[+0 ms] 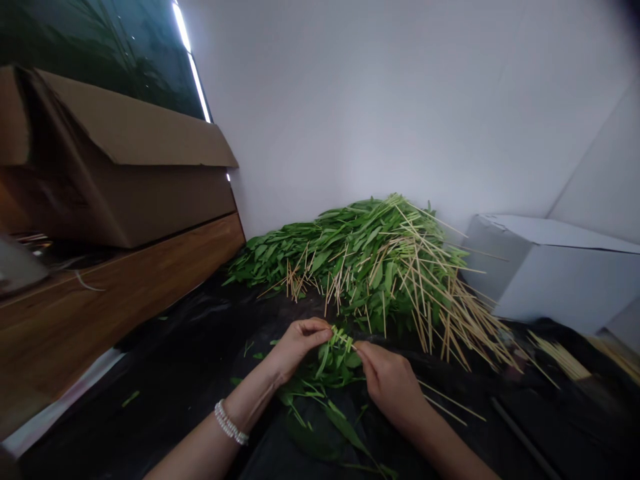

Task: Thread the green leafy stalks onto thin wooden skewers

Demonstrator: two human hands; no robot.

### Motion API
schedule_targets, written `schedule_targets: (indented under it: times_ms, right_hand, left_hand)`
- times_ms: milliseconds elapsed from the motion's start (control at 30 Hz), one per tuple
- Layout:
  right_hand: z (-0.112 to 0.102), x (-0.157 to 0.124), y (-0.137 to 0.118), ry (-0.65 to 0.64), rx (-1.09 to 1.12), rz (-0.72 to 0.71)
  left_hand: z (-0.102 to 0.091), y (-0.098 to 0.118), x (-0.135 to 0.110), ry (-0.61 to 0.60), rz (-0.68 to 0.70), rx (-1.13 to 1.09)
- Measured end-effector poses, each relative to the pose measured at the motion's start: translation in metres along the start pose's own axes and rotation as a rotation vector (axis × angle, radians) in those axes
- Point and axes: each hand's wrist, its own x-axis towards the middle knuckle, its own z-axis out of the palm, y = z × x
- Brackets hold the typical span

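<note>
Head: leafy heap (345, 233), white box (570, 283) beyond greens (336, 365)

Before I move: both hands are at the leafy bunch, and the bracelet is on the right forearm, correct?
No: the head view shows the bracelet on the left forearm. The left hand and right hand are at the leafy bunch.

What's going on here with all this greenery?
A person is holding a small leafy bunch low over a black sheet, the left hand pinching one end of its row of pale stems and the right hand the other. The stems appear to be lined up on a thin stick, though the fingers hide much of it. Beyond the hands, a big heap of greens bristling with thin sticks lies by a white wall.
</note>
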Motion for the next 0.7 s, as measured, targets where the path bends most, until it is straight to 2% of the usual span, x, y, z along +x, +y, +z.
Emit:
schedule_targets:
  times_ms: [133, 300, 533, 600, 700]
  right_hand:
    - [-0.001, 0.001, -0.002, 0.007, 0.012, 0.007]
    - [-0.003, 0.001, -0.003, 0.032, 0.004, 0.001]
    - [-0.005, 0.002, -0.005, 0.058, 0.011, -0.01]
    - [-0.007, 0.003, -0.003, 0.094, 0.014, -0.019]
    - [-0.014, 0.005, 0.004, 0.218, 0.02, 0.001]
  left_hand:
    - [0.0, -0.002, 0.0, -0.007, 0.016, 0.003]
    - [0.0, 0.001, -0.001, -0.007, -0.038, -0.019]
    - [0.002, 0.004, -0.002, 0.005, -0.012, 0.046]
    - [0.0, 0.004, 0.0, 0.004, 0.018, 0.099]
    - [-0.005, 0.003, 0.005, 0.051, 0.048, 0.183]
